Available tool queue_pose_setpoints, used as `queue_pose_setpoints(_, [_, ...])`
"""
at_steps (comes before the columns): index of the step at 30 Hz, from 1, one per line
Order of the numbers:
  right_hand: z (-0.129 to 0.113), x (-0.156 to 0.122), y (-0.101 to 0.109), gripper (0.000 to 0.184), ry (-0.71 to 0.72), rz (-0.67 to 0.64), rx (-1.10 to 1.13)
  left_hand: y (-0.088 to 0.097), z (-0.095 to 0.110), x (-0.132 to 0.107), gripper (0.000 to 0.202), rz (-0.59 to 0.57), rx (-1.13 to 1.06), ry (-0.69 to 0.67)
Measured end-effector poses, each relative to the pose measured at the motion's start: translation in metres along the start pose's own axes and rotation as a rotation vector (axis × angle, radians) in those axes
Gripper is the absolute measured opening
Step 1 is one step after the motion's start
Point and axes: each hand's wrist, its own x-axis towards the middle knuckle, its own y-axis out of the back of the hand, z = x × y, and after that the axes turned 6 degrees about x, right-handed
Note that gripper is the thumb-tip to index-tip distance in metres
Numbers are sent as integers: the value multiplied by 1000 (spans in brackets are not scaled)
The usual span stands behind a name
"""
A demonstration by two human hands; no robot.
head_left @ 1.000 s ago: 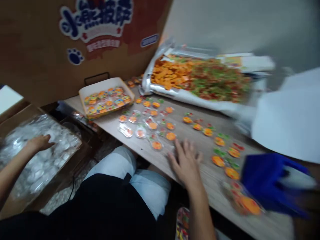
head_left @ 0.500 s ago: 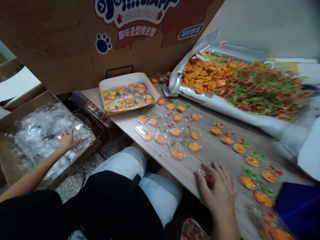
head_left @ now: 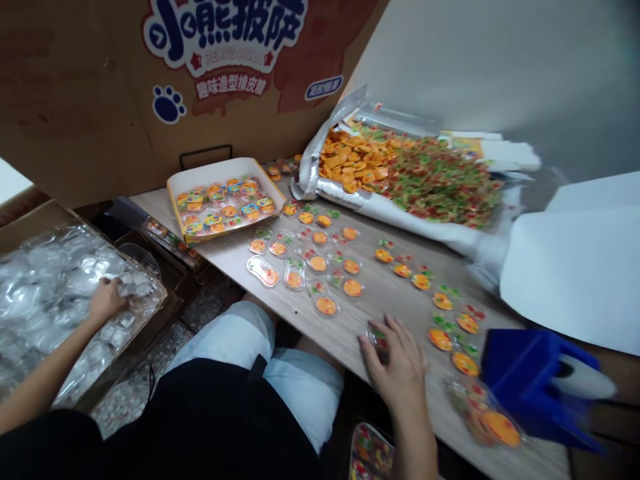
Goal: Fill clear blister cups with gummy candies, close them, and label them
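At the left, my left hand [head_left: 106, 300] reaches into a cardboard box of clear plastic shells [head_left: 55, 273]. Its fingers curl down and close on a shell at the box's right side; the fingertips are partly hidden. Over the table's front edge, my right hand [head_left: 400, 357] is cupped around a small clear shell with red and green gummies [head_left: 379, 337], its thumb on the near left side. Filled shells with orange gummy discs [head_left: 326, 306] lie in a group to the left of it. Another row of filled shells [head_left: 443, 301] runs along its right.
A white-lined carton [head_left: 175, 200] of finished packs stands at the back left before a large printed cardboard box [head_left: 115, 133]. An opened foil bag [head_left: 415, 217] spills orange, green and red gummies. A blue container [head_left: 525, 380] sits at the table's right end.
My left hand's spread fingers have curled down and closed among the clear shells. My right hand stays around its shell. The view has swung right, shifting everything leftward.
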Motion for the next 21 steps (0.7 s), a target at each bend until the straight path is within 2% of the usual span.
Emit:
queue_pose_setpoints(3, [1,1,0,39,5,5,4,4,-9,-8,46,22,35,45])
queue_pose_setpoints(7, [1,1,0,39,10,14,0,18,-23,-21,45,59,34,116])
queue_pose_setpoints(10, [1,1,-1,39,14,18,-5,41,-32,-30,49,132,-8,189])
queue_pose_setpoints(13, [0,2,-1,39,25,21,-7,77,-27,-39,49,247,-60,252])
queue_pose_setpoints(15, [0,2,0,39,17,17,-9,107,-12,-44,47,342,-120,270])
queue_pose_setpoints(17, [0,3,0,38,7,8,-5,139,16,-48,45,471,-203,233])
queue_pose_setpoints(19, [0,3,0,37,9,3,5,169,55,-49,43,635,-303,116])
queue_pose_setpoints(21, [0,4,0,37,10,11,12,194,103,-43,41,790,-382,-61])
